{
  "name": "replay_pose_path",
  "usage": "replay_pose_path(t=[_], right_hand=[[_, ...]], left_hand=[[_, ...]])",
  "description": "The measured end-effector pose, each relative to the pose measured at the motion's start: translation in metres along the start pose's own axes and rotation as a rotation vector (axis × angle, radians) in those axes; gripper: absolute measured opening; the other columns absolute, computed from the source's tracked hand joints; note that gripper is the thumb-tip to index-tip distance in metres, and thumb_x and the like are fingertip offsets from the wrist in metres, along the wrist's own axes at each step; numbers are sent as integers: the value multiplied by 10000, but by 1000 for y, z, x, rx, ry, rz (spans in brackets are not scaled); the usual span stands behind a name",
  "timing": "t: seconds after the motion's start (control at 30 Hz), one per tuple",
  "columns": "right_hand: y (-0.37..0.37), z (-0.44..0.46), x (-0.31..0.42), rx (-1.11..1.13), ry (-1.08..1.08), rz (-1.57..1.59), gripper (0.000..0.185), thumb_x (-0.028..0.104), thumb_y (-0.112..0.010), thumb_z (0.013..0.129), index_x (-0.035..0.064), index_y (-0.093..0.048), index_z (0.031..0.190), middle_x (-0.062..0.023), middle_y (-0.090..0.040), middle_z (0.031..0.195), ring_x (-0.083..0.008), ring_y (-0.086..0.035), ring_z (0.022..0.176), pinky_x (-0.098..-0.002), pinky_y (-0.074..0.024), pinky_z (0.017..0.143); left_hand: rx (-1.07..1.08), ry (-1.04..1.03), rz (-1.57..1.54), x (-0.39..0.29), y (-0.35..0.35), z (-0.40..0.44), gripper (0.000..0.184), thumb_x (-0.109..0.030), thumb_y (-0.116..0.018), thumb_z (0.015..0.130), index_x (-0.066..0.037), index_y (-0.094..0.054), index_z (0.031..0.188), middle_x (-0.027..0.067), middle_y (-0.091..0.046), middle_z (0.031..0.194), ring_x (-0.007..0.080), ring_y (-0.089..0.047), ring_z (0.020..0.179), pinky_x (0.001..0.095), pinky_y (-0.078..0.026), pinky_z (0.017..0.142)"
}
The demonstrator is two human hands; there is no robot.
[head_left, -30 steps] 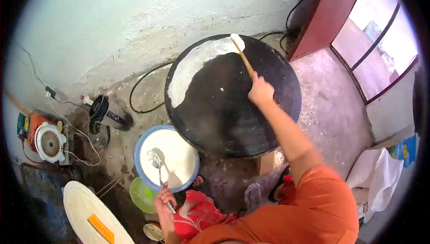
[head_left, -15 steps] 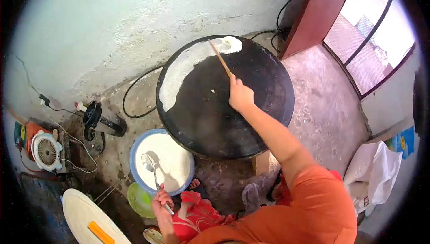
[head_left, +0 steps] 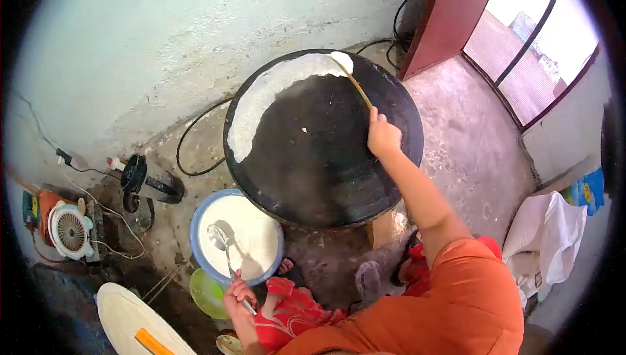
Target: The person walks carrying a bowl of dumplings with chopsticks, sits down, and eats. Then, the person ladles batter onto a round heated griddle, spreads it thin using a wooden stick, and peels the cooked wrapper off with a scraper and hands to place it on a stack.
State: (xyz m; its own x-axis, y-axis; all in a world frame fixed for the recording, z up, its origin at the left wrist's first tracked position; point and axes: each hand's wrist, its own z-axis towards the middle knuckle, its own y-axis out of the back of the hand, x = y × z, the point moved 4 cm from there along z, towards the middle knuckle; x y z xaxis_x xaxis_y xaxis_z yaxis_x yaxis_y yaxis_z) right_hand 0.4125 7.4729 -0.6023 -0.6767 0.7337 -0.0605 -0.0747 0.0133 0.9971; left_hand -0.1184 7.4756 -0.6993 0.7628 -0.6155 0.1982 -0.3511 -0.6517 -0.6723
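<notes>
The wooden stick (head_left: 355, 83) lies over the far part of the black griddle (head_left: 332, 159), its long axis slanting from the near end in the right hand (head_left: 383, 136) up and to the left in the view, so that its tip points toward the griddle's far rim and meets a thick white blob (head_left: 343, 61) there. The right hand is closed around that near end, fingers curled in, and nearly the whole length of the stick extends beyond it on the side away from the person. From the blob a curved band of white batter (head_left: 254, 104) runs along the far and left edge of the griddle. The left hand (head_left: 239, 296) is wrapped around the handle of a metal ladle (head_left: 222, 244); the ladle's long axis also leans up and to the left, the short end of the handle showing past the hand on the near side. Its scoop lies beyond the hand, over the white liquid (head_left: 261, 231) in the blue basin (head_left: 195, 232), which sits just beside the griddle's near left edge, with a green bowl (head_left: 207, 295) partly under it
</notes>
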Motion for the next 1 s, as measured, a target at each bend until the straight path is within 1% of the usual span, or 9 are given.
replay_pose_path(t=[0.1,0.23,0.43,0.57,0.63,0.7,0.73,0.87,1.0], right_hand=[[11,-33,11,122,-69,143,676,127,-579,749,-20,-231,1310,-169,-514,1014,-301,-621,811,-358,-521,598],[-4,-4,68,21,138,85,559,147,-525,795,-59,-310,1268,-159,-528,976,-269,-631,716,-332,-522,582],[9,-1,-29,7,-54,-85,526,137,-469,829,-32,-299,1297,-117,-548,1006,-262,-639,753,-365,-529,592],[25,-50,-58,126,-26,381,512,157,-497,817,-33,-341,1265,-233,-572,949,-338,-617,815,-403,-504,690],[10,-47,-82,-65,59,589,406,144,-466,851,-13,-411,1221,-242,-590,893,-363,-608,785,-414,-484,701],[16,-33,-94,-133,180,903,330,114,-456,872,18,-471,1187,-169,-622,883,-318,-618,745,-394,-479,685],[28,-33,-97,2,-36,1156,299,80,-441,884,52,-506,1174,-109,-634,887,-242,-613,693,-340,-476,652],[-22,23,-148,-159,-60,945,373,79,-432,871,85,-481,1240,-77,-643,855,-154,-603,654,-288,-472,589],[-64,51,-155,85,-259,1010,391,87,-391,872,142,-494,1246,-53,-624,745,-131,-537,513,-265,-423,491]], left_hand=[[-49,-115,28,2,-8,-10,285,-23,-395,835,60,-467,1098,28,-450,661,90,-385,469,202,-356,392],[-58,-119,36,1,-11,-14,273,-29,-389,846,45,-465,1098,25,-436,648,89,-384,470,199,-352,391],[43,-16,-32,-2,-9,-19,281,-37,-388,863,37,-485,1117,9,-399,602,82,-365,464,200,-343,409],[4,-124,8,4,-23,-44,274,-20,-385,856,26,-506,1097,-9,-368,561,78,-349,458,200,-338,409],[39,-126,20,-3,-22,-51,278,-20,-384,851,26,-500,1099,-12,-371,576,77,-347,461,199,-338,409],[60,-165,30,0,-26,-67,283,-19,-390,847,28,-493,1105,-17,-381,595,69,-347,462,194,-341,413],[31,-181,23,8,-35,-79,284,-23,-388,848,31,-490,1108,-18,-385,600,68,-349,461,196,-340,412],[-10,-260,55,43,-56,-121,292,-27,-385,853,36,-483,1120,-18,-401,612,67,-355,451,194,-325,385],[28,-253,61,64,-58,-129,301,-20,-387,854,50,-470,1135,-4,-421,614,69,-363,443,188,-318,369]])
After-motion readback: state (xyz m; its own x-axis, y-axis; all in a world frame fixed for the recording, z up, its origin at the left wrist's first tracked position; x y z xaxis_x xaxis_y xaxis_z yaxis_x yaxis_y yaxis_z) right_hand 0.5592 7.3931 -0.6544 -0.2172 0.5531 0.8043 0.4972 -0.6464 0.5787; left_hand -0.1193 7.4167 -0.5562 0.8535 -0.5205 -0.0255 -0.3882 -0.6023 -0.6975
